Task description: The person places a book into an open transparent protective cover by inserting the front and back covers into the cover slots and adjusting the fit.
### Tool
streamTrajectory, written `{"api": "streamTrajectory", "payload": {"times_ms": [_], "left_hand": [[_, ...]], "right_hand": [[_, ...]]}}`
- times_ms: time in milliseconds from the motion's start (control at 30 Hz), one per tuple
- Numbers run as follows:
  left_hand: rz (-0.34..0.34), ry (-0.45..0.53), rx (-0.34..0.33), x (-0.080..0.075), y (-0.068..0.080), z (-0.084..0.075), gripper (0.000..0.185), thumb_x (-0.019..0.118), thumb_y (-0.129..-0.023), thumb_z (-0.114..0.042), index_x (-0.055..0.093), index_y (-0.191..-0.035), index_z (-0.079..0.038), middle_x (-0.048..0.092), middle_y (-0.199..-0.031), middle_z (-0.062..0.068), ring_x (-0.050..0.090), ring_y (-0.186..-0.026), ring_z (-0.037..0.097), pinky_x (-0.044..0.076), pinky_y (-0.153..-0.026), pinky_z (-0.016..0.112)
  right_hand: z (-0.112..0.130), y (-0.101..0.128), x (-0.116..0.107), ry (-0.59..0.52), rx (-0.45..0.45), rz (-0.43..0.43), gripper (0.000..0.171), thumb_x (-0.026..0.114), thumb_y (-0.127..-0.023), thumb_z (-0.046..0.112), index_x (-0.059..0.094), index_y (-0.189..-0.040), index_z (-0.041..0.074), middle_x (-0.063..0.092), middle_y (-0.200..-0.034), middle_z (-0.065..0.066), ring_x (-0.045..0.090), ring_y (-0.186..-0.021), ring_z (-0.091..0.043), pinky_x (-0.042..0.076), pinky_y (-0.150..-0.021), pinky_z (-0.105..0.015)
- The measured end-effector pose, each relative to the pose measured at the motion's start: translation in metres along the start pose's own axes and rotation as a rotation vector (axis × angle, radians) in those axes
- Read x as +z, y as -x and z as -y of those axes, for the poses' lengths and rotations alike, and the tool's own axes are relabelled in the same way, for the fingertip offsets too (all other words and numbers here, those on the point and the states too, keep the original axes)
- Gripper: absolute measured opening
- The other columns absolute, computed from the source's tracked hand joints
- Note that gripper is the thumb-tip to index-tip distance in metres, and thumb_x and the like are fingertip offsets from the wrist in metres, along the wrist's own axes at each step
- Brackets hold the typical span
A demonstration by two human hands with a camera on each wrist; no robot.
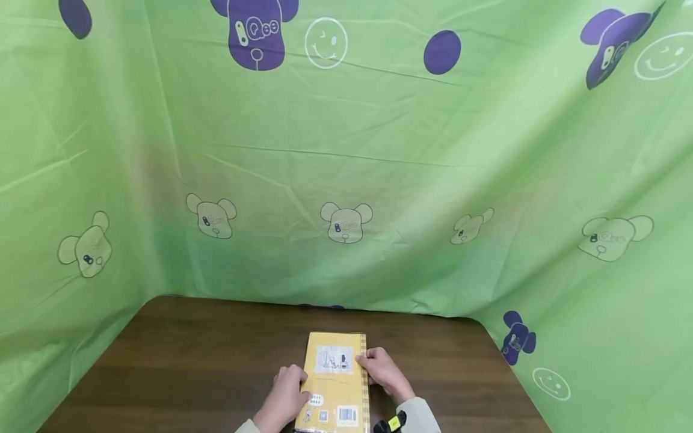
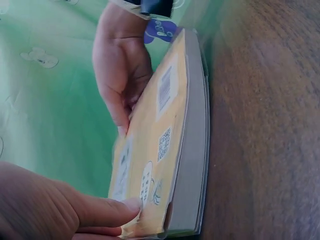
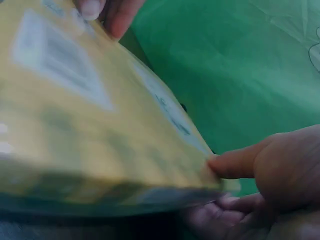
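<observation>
left hand (image 1: 287, 394): low in the frame, left of centre, at the book's left edge; thumb lies on the cover, the other fingers curl at the edge, so it grips the book.
book (image 1: 335, 382): yellow, closed, back cover with barcode facing up; bottom centre of the head view, lying on the table (image 1: 189, 361) between the two hands.
right hand (image 1: 381, 370): just right of centre, at the book's right edge; thumb on top, fingers tucked underneath in the right wrist view, gripping the book.
done so far: both hands have a hold; the book looks to be still resting on the wood in the left wrist view.
left to do: my judgement is that lifting, turning or opening has barely begun.
cloth (image 1: 346, 168): green, bear prints, fills the upper frame.
</observation>
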State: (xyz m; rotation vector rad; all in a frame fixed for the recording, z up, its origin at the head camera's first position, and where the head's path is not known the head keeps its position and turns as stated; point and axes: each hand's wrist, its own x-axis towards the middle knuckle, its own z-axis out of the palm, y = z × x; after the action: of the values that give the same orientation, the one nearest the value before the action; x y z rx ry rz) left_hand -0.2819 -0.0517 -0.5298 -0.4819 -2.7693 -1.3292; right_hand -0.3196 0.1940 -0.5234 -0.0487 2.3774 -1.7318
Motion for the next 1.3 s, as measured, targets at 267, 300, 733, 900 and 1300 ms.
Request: {"api": "streamTrajectory", "payload": {"times_ms": [267, 300, 733, 900, 1300], "left_hand": [[0.040, 0.062, 0.048, -0.008, -0.002, 0.007, 0.016, 0.078, -0.076, 0.005, 0.067, -0.070, -0.006, 0.062, -0.066, -0.004, 0.043, -0.057, 0.003, 0.034, -0.054, 0.018], [0.049, 0.063, 0.047, -0.009, -0.003, 0.007, 0.014, 0.079, -0.076, 0.004, 0.069, -0.073, -0.006, 0.063, -0.069, -0.004, 0.045, -0.059, 0.003, 0.036, -0.055, 0.019], [-0.021, 0.009, 0.122, -0.024, -0.003, -0.022, 0.030, 0.076, -0.076, 0.008, 0.078, -0.104, -0.003, 0.075, -0.113, 0.013, 0.066, -0.111, 0.036, 0.055, -0.095, 0.051], [-0.049, 0.082, 0.132, -0.035, -0.001, -0.051, 0.018, 0.070, -0.091, -0.004, 0.079, -0.107, -0.005, 0.078, -0.109, 0.009, 0.069, -0.108, 0.028, 0.059, -0.086, 0.041], [-0.076, -0.062, 0.244, -0.037, -0.006, -0.111, 0.026, 0.074, -0.089, -0.023, 0.056, -0.071, -0.018, 0.051, -0.059, -0.012, 0.045, -0.052, 0.004, 0.040, -0.049, 0.021]], "right_hand": [[0.001, -0.006, -0.006, -0.196, -0.065, 0.060, 0.031, 0.057, -0.099, 0.008, 0.053, -0.117, -0.017, 0.073, -0.088, -0.010, 0.072, -0.073, -0.016, 0.063, -0.064, -0.033], [0.003, -0.006, -0.006, -0.212, -0.074, 0.058, 0.031, 0.058, -0.098, 0.008, 0.053, -0.116, -0.016, 0.074, -0.088, -0.009, 0.072, -0.072, -0.016, 0.063, -0.063, -0.032], [0.050, 0.003, 0.009, -0.230, -0.135, -0.175, 0.024, 0.056, -0.090, 0.004, 0.053, -0.109, -0.010, 0.071, -0.078, -0.008, 0.069, -0.061, -0.013, 0.055, -0.049, -0.023], [0.070, 0.006, 0.013, -0.124, -0.166, -0.197, 0.039, 0.055, -0.085, 0.002, 0.054, -0.122, -0.013, 0.070, -0.074, -0.007, 0.063, -0.055, -0.011, 0.048, -0.044, -0.023], [0.111, 0.009, 0.020, -0.072, -0.192, -0.155, 0.050, 0.057, -0.086, 0.005, 0.049, -0.132, -0.014, 0.073, -0.078, -0.012, 0.066, -0.052, -0.012, 0.058, -0.048, -0.030]]}}
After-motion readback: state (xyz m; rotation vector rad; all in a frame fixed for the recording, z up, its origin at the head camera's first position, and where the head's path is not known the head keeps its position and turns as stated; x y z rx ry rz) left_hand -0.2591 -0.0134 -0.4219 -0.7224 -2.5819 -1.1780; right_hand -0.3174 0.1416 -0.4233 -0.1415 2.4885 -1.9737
